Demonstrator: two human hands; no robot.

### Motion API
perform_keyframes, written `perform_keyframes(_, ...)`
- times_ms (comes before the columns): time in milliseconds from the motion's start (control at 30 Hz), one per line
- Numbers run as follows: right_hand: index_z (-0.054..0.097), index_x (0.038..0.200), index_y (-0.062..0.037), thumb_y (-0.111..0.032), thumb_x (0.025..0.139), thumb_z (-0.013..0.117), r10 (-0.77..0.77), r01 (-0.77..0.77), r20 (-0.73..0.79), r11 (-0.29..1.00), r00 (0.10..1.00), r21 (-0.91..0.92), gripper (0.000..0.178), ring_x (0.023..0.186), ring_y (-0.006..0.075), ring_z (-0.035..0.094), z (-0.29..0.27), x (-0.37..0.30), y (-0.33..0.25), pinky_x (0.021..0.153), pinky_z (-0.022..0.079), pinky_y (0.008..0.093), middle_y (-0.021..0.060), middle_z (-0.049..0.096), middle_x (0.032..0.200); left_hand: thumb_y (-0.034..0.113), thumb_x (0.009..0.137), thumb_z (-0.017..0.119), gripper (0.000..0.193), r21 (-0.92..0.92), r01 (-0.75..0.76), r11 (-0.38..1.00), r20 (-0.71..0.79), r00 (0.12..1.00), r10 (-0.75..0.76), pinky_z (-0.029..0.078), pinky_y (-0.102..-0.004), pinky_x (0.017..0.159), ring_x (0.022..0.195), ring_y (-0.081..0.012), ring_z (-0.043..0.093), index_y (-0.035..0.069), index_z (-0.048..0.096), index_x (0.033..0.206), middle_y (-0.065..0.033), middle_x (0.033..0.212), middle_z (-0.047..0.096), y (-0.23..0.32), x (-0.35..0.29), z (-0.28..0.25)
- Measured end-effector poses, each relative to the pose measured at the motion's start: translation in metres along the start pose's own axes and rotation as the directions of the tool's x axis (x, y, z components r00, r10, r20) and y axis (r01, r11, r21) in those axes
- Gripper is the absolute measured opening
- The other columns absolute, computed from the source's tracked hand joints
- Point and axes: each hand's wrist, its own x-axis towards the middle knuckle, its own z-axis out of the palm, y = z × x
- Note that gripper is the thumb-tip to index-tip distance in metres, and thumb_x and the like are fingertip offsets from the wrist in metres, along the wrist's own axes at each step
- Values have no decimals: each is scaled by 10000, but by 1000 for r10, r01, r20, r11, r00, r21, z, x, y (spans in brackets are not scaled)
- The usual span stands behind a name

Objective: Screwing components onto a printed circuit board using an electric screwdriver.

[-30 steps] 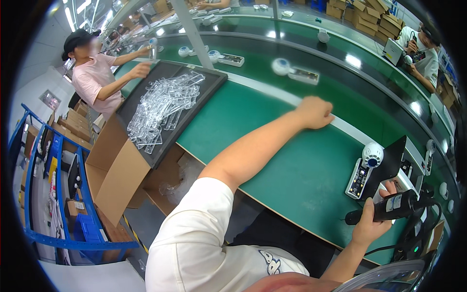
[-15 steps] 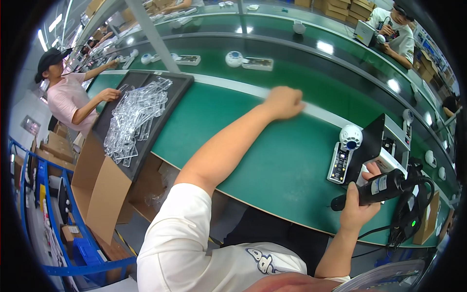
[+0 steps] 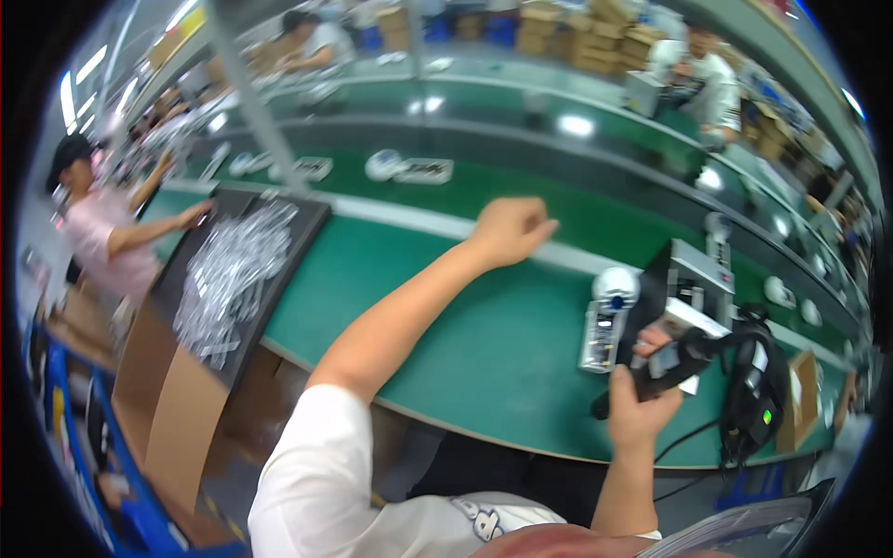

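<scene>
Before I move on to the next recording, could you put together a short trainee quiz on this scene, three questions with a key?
1. Which of the person's own hands grips the black power tool?
2. True or false: the clear plastic pieces lie in a heap on a dark tray.
3. What colour is the table under the left forearm? a) white b) green c) brown

Key:
1. The right hand.
2. True.
3. b) green.
</scene>
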Motion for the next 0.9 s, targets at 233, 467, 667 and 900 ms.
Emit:
perform_keyframes(233, 558, 1090, 53, 13, 716, 715, -35, 45, 80, 991, 996, -127, 407, 1172, 249, 540, -12, 4, -1, 1015, 421, 395, 186, 548, 1243, 59, 778, 751, 113, -793, -491, 361, -311, 835, 454, 366, -285, 519, 616, -171, 509, 27, 651, 739, -42, 764, 577, 193, -13, -101)
perform_keyframes(467, 561, 1090, 48, 12, 711, 722, 17, -13, 50, 995, 999, -96, 414, 1120, 233, 558, -21, 6, 22, 976, 441, 378, 193, 551, 1220, 40, 755, 763, 164, -884, -467, -9, -428, 802, 418, 362, -306, 503, 605, -188, 500, 6, 620, 683, -65, 823, 582, 213, -48, -111)
perform_keyframes(667, 564, 1073, 49, 14, 714, 725, 10, 2, 80, 988, 997, -155, 395, 1141, 237, 554, -4, 10, -3, 991, 430, 376, 194, 554, 1225, 36, 755, 761, 157, -904, -426, 33, -386, 848, 363, 366, -308, 503, 607, -190, 505, 6, 622, 686, -68, 825, 591, 211, -72, -120)
perform_keyframes(900, 570, 1041, 46, 20, 721, 715, -24, 32, 57, 988, 998, -151, 353, 1163, 254, 553, -7, 9, 0, 1012, 420, 394, 193, 570, 1211, 31, 755, 758, 150, -887, -460, -34, -441, 824, 356, 372, -311, 504, 608, -193, 512, 6, 625, 689, -72, 826, 602, 220, -68, -110)
